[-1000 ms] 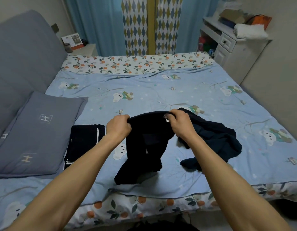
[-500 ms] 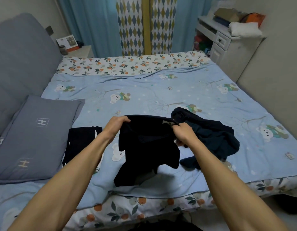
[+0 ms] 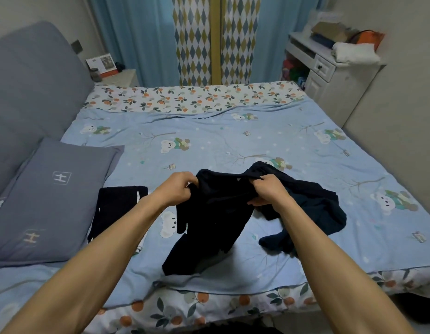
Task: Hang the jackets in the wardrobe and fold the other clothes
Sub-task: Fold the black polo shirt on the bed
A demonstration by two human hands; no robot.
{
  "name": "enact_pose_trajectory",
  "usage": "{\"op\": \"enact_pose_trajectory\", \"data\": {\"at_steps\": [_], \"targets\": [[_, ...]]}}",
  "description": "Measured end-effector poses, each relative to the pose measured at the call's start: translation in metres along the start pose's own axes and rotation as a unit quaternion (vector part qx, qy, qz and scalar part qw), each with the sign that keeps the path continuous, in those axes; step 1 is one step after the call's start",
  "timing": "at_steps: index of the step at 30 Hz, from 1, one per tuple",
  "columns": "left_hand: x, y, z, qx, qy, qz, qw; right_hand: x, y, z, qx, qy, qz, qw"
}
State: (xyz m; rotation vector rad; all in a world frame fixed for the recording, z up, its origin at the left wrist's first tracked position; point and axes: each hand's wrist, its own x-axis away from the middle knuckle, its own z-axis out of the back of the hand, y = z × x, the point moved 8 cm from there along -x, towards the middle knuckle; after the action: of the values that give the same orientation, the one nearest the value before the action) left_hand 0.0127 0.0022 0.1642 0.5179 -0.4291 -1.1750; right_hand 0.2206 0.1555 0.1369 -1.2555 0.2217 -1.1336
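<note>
pillow (image 3: 40, 201): left edge cut off | dresser (image 3: 334, 75) items: blurred

Far bed (image 3: 209, 131) open; pillow (image 3: 47, 201) left, crumpled garment (image 3: 317, 208) right.

The bed (image 3: 209, 141) wears a light blue bear-print cover. On it, left of the crumpled dark garment (image 3: 317, 208), lies a folded black piece (image 3: 117, 206), and further left a grey pillow (image 3: 50, 196). The lifted black garment (image 3: 209, 225) seems to trail its hem on the cover.
</note>
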Motion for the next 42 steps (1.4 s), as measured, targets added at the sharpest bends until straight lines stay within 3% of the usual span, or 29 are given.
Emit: {"op": "enact_pose_trajectory", "data": {"at_steps": [3, 6, 9, 11, 13, 17, 19, 21, 23, 25, 28, 32, 35, 37, 39, 42], "targets": [[-0.001, -0.003, 0.001, 0.01, 0.044, 0.017, 0.999, 0.001, -0.005, -0.001, -0.071, -0.009, 0.025, 0.997], [0.004, -0.016, 0.01, 0.07, 0.142, 0.073, 0.985, 0.009, -0.01, -0.005, -0.12, -0.067, 0.067, 0.988], [0.009, -0.033, 0.022, 0.105, 0.213, 0.114, 0.965, 0.018, -0.009, -0.011, 0.101, -0.073, 0.128, 0.984], [0.01, -0.04, 0.031, 0.085, 0.232, 0.117, 0.962, 0.023, -0.004, -0.011, 0.228, -0.011, 0.147, 0.962], [0.011, -0.05, 0.033, 0.038, 0.228, 0.122, 0.965, 0.027, 0.001, -0.011, 0.294, 0.064, 0.163, 0.939], [0.026, -0.058, 0.013, -0.064, 0.18, 0.173, 0.966, 0.04, 0.0, -0.021, 0.343, 0.124, 0.193, 0.911], [0.043, -0.059, 0.006, -0.029, 0.206, 0.217, 0.954, 0.052, 0.005, -0.015, 0.317, 0.172, 0.185, 0.914], [0.06, -0.06, 0.004, 0.092, 0.26, 0.253, 0.927, 0.063, 0.013, -0.007, 0.232, 0.213, 0.161, 0.935], [0.073, -0.053, -0.003, 0.23, 0.293, 0.254, 0.893, 0.078, 0.025, -0.001, 0.12, 0.213, 0.122, 0.962], [0.084, -0.042, -0.008, 0.293, 0.292, 0.243, 0.878, 0.089, 0.035, 0.002, 0.065, 0.196, 0.096, 0.974], [0.105, -0.029, 0.0, 0.298, 0.325, 0.211, 0.872, 0.106, 0.032, 0.007, 0.104, 0.173, 0.137, 0.97], [0.16, 0.004, 0.03, 0.227, 0.453, 0.126, 0.853, 0.147, 0.012, 0.026, 0.153, 0.169, 0.254, 0.94], [0.191, 0.043, 0.02, 0.145, 0.387, 0.108, 0.904, 0.201, 0.003, 0.044, 0.132, 0.206, 0.34, 0.908], [0.203, 0.057, 0.015, 0.103, 0.354, 0.123, 0.921, 0.222, 0.004, 0.053, 0.115, 0.222, 0.353, 0.901], [0.232, 0.081, 0.017, 0.089, 0.366, 0.125, 0.918, 0.251, 0.005, 0.065, 0.094, 0.241, 0.373, 0.891], [0.279, 0.12, 0.037, 0.115, 0.45, 0.096, 0.881, 0.29, 0.006, 0.088, 0.039, 0.297, 0.391, 0.87]]}}
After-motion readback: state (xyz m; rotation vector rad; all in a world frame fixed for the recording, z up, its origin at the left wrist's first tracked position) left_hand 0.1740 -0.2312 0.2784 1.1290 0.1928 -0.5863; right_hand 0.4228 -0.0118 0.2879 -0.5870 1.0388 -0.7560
